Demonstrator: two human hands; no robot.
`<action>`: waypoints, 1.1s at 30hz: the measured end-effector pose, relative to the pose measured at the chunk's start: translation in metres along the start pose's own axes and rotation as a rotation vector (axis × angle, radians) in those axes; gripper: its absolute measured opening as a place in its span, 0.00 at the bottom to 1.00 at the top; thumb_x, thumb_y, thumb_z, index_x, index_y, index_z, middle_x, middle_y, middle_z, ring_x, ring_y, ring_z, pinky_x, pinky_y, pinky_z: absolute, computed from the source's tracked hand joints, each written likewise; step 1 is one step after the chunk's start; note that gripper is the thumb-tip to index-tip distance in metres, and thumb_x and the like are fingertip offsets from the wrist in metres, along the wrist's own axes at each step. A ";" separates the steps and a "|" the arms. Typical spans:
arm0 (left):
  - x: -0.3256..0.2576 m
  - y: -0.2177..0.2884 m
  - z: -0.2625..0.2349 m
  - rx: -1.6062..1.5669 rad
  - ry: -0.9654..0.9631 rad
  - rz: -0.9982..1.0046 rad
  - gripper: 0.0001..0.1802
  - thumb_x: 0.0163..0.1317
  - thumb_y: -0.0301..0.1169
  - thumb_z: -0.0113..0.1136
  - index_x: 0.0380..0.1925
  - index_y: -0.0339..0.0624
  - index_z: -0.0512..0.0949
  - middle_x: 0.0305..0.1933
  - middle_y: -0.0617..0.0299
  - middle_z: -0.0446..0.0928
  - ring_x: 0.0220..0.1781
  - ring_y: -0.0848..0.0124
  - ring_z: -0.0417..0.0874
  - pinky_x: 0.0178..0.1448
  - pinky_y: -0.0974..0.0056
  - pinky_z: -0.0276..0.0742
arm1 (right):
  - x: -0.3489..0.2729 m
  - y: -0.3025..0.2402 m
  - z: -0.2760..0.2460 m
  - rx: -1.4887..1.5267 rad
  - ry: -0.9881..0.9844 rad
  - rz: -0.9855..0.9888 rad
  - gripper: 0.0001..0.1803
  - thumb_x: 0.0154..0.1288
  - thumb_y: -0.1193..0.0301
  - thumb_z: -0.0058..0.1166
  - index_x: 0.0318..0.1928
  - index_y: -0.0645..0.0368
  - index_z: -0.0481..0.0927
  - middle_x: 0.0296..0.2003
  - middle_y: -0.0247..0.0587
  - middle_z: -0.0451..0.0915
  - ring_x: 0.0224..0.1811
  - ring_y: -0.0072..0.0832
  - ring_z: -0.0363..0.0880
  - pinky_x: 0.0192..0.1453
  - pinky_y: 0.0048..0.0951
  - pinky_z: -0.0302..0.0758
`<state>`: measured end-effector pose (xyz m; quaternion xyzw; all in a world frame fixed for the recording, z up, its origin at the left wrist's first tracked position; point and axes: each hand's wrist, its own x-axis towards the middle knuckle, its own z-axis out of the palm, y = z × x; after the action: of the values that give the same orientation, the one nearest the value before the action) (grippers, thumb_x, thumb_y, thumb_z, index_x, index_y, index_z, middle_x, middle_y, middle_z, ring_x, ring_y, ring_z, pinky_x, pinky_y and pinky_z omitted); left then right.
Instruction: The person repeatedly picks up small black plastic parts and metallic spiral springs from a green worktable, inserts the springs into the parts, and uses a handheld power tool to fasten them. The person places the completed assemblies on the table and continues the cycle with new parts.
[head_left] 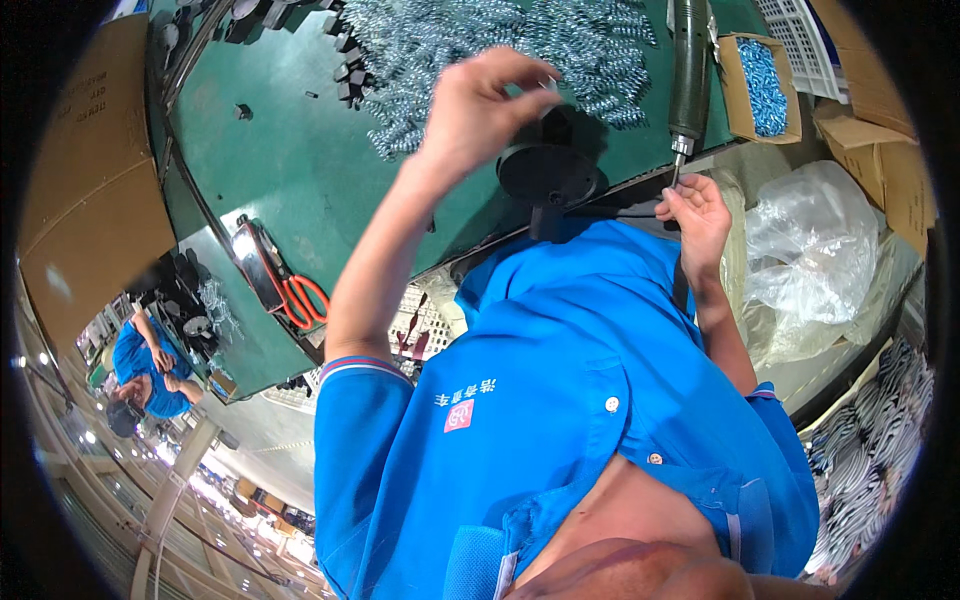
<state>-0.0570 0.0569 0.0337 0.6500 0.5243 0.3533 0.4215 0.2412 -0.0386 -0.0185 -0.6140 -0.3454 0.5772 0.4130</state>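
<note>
My left hand (480, 105) is raised above the green table, thumb and forefinger brought together around something small and pale that I cannot make out. Just below it, at the table's near edge, sits a black round plastic part (540, 172) with a stem pointing toward me. A dark green power screwdriver (690, 70) hangs bit-down on the right. My right hand (698, 207) pinches the thin screwdriver bit (676, 176) with its fingertips. Behind my left hand spreads a large heap of metal coil springs (600, 60).
Small black parts (350, 75) lie left of the springs. Orange-handled scissors (300, 300) rest at the table's left edge. A cardboard box of blue screw-like pieces (765, 90) and a clear plastic bag (815, 240) are on the right. Another person (150, 365) works at far left.
</note>
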 end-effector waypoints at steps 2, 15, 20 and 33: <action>-0.009 -0.001 0.013 0.114 -0.032 0.012 0.10 0.54 0.27 0.69 0.39 0.45 0.85 0.35 0.63 0.82 0.37 0.72 0.82 0.39 0.69 0.76 | -0.001 -0.002 0.001 0.006 -0.003 -0.006 0.13 0.65 0.81 0.57 0.48 0.68 0.71 0.35 0.43 0.80 0.31 0.24 0.81 0.35 0.24 0.80; -0.037 0.005 0.017 0.382 0.185 0.014 0.18 0.49 0.32 0.72 0.42 0.44 0.82 0.37 0.56 0.76 0.36 0.58 0.81 0.40 0.57 0.78 | -0.001 0.002 0.001 0.030 0.048 -0.002 0.12 0.65 0.81 0.57 0.47 0.67 0.72 0.34 0.41 0.79 0.32 0.24 0.80 0.36 0.25 0.79; -0.040 -0.053 -0.061 0.672 0.614 -0.087 0.17 0.52 0.32 0.71 0.43 0.44 0.82 0.37 0.57 0.79 0.33 0.65 0.82 0.39 0.61 0.79 | -0.002 0.006 0.001 0.173 0.063 0.080 0.10 0.66 0.80 0.56 0.47 0.63 0.74 0.35 0.40 0.80 0.33 0.24 0.80 0.38 0.24 0.79; -0.028 -0.125 -0.130 0.391 0.591 -0.479 0.18 0.53 0.40 0.70 0.37 0.36 0.85 0.33 0.53 0.85 0.34 0.65 0.86 0.41 0.62 0.78 | 0.006 0.014 -0.003 0.241 0.013 0.066 0.09 0.67 0.78 0.56 0.46 0.63 0.75 0.33 0.36 0.78 0.30 0.20 0.76 0.30 0.19 0.70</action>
<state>-0.2281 0.0640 -0.0304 0.4484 0.8159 0.3102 0.1922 0.2445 -0.0396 -0.0334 -0.5748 -0.2504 0.6236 0.4670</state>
